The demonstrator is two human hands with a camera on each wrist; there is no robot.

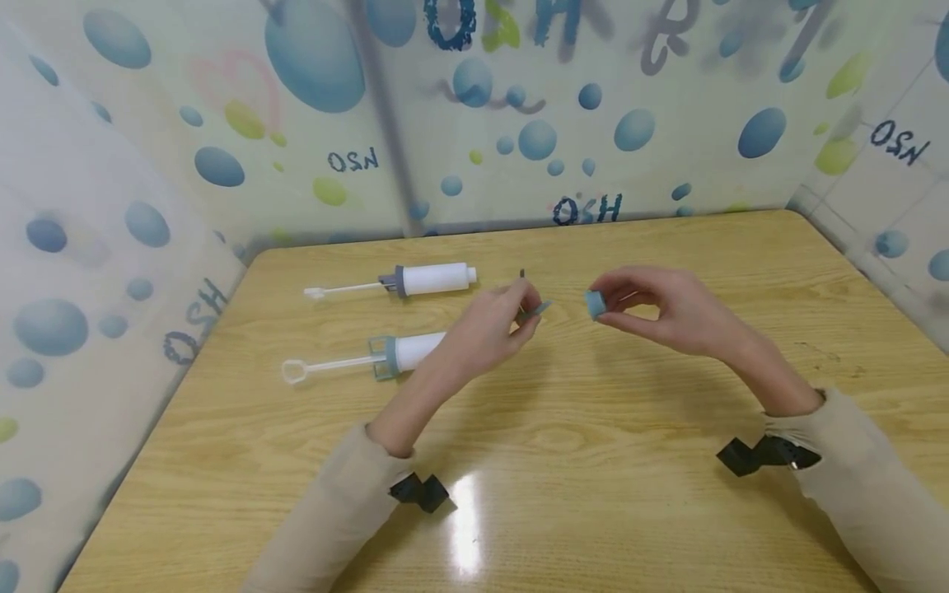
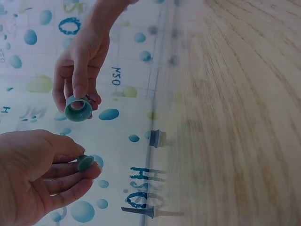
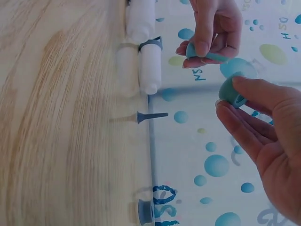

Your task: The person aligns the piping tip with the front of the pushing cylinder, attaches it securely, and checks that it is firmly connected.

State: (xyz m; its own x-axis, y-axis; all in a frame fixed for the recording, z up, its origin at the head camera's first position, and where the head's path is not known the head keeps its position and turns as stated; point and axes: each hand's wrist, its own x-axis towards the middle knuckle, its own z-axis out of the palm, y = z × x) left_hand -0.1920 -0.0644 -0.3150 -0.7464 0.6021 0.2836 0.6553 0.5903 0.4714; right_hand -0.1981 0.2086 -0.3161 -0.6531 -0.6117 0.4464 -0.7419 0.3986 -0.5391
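Observation:
Between thumb and fingertips, my left hand (image 1: 485, 329) pinches a small teal nozzle (image 3: 216, 57) with a flared base and a thin spout. The left wrist view shows its round base facing the camera. My right hand (image 1: 678, 309) holds a teal ring-shaped cap (image 1: 596, 305) by its sides, its hollow opening visible in the left wrist view. Both hands are raised above the table, facing each other with a gap between the two parts. Under my left forearm lies a white syringe with a teal collar (image 1: 390, 357), its barrel end hidden by the arm.
Farther back on the wooden table (image 1: 563, 486) lies a second white syringe (image 1: 437, 278) with a dark grey collar. A dark grey nozzle (image 3: 153, 117) stands upright near the back edge, and a dark grey cap (image 3: 146, 212) stands farther right. A patterned curtain (image 1: 504, 107) hangs behind.

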